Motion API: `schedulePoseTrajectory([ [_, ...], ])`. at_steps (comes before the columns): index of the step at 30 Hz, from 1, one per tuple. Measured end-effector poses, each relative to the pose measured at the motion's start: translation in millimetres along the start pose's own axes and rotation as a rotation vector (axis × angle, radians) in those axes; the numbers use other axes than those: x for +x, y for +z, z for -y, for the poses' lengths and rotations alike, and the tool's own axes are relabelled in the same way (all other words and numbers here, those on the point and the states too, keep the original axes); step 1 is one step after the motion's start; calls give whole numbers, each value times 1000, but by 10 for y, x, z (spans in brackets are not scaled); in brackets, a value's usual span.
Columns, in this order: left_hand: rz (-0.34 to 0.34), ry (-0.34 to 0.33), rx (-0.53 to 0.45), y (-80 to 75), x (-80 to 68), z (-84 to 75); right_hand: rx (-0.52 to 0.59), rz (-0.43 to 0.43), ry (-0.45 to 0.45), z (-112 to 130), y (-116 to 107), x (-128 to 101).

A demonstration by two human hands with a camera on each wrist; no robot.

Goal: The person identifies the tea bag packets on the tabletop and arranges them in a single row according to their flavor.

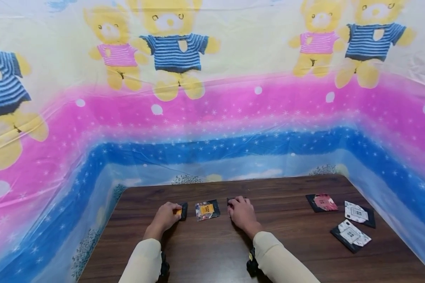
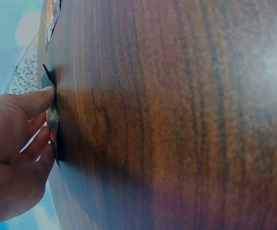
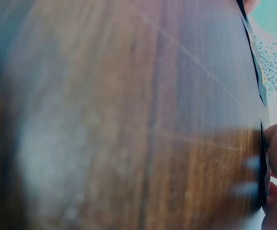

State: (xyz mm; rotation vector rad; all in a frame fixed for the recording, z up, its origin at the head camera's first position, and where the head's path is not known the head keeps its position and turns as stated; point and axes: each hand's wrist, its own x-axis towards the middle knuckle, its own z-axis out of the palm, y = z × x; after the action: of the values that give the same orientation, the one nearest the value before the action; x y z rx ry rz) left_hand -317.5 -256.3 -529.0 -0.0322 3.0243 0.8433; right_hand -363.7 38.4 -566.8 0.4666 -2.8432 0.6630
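Note:
In the head view three small flat packets lie in a row near the table's far edge. My left hand point(image 1: 167, 215) holds the leftmost black and orange packet point(image 1: 184, 212), thumb and fingertips at its edges; the left wrist view shows the thumb point(image 2: 40, 100) on this thin packet point(image 2: 53, 120). Between the hands sits a packet with an orange label point(image 1: 207, 209), untouched. My right hand point(image 1: 242, 214) grips a dark packet point(image 1: 230, 199), most of it hidden under the fingers. Seen from the right wrist, that packet point(image 3: 263, 167) is edge-on beside the thumb.
On the right of the wooden table point(image 1: 279, 224) lie a red and black packet point(image 1: 323, 203) and two white and black packets, one farther back point(image 1: 357, 213) and one nearer point(image 1: 351, 235). A bear-print cloth point(image 1: 233, 118) hangs behind and around the table.

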Motion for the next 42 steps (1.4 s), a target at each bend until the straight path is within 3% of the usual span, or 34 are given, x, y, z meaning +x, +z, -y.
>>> schedulePoseTrajectory([
  [17,2,-1,-3,-13,-26,-16,9,12,-5,37,89,68],
  [27,-6,18,-7,-9,-38,-7,-51,-5,-74,-11,29,94],
  [33,-15,25,0,-20,-52,0,-35,-83,-123,-193,-37,97],
  [42,-6,34,10,-14,-46,-13,-26,-106,-35,-626,-324,46],
])
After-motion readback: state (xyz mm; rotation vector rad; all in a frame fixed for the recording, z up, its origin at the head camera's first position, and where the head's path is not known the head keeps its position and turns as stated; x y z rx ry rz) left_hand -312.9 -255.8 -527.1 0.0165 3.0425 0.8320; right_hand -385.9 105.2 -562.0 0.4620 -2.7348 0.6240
